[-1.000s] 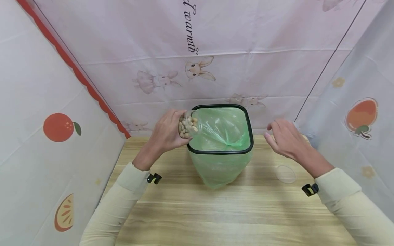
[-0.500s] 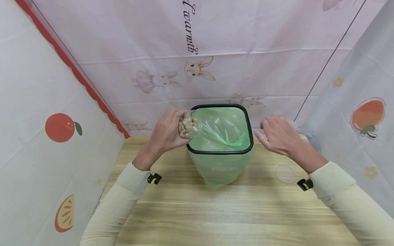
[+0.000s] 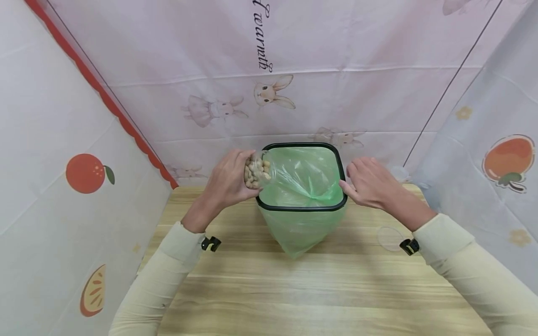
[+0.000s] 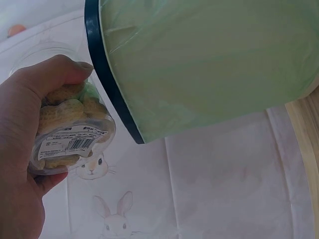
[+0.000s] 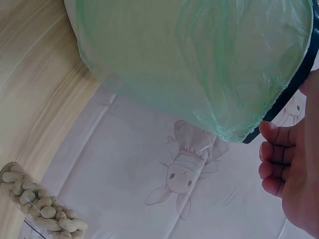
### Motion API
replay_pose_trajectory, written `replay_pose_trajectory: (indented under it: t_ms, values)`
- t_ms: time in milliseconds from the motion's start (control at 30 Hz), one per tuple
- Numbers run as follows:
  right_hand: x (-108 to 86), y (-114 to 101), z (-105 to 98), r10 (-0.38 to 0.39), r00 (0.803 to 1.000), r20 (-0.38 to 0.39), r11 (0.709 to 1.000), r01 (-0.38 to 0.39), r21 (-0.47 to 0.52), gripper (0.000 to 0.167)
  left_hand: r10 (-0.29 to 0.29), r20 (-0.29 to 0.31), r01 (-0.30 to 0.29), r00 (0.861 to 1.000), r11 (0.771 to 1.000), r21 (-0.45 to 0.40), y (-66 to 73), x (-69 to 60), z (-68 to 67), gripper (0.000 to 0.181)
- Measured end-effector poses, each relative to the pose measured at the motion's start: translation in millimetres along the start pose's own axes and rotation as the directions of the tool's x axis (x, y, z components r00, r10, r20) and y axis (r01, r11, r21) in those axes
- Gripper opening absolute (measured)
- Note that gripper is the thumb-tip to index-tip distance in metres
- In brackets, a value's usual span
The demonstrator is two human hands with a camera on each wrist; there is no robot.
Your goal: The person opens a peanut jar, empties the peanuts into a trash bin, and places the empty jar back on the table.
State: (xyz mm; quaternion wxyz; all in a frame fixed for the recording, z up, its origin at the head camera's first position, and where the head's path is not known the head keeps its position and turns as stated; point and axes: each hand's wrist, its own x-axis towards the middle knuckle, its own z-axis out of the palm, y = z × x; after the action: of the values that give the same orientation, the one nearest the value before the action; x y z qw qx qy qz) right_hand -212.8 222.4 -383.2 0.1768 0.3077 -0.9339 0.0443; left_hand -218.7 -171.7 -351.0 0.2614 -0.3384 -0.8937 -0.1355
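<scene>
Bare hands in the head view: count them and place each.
2: the left hand around the jar of peanuts, left of the green-lined bin; the right hand at the bin's right side.

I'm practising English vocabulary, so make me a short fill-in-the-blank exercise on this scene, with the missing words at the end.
1. The nuts inside the clear jar that the left hand holds are ____.
2. The bag lining the bin is ____ in colour.
3. In the head view, the clear round disc lies on the table, toward the ____ side of the picture.
4. The striped code printed on the jar's label is a ____.

Missing words: peanuts; green; right; barcode.
</scene>
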Motion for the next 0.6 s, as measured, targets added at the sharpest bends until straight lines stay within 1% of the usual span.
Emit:
replay_pose_trajectory:
  t_ms: [267, 600]
  values:
    - [4.6, 1.0, -0.7, -0.017, 0.998, 0.056, 0.999, 0.019, -0.035, 0.034, -0.003, 0.010, 0.003, 1.000, 1.000, 0.009, 0.1, 2.8, 0.6, 0.096]
    - [11.3, 5.5, 1.2, -0.030, 0.998, 0.049, 0.998, 0.033, -0.055, 0.030, -0.015, 0.025, 0.015, 1.000, 1.000, 0.016, 0.1, 7.8, 1.1, 0.096]
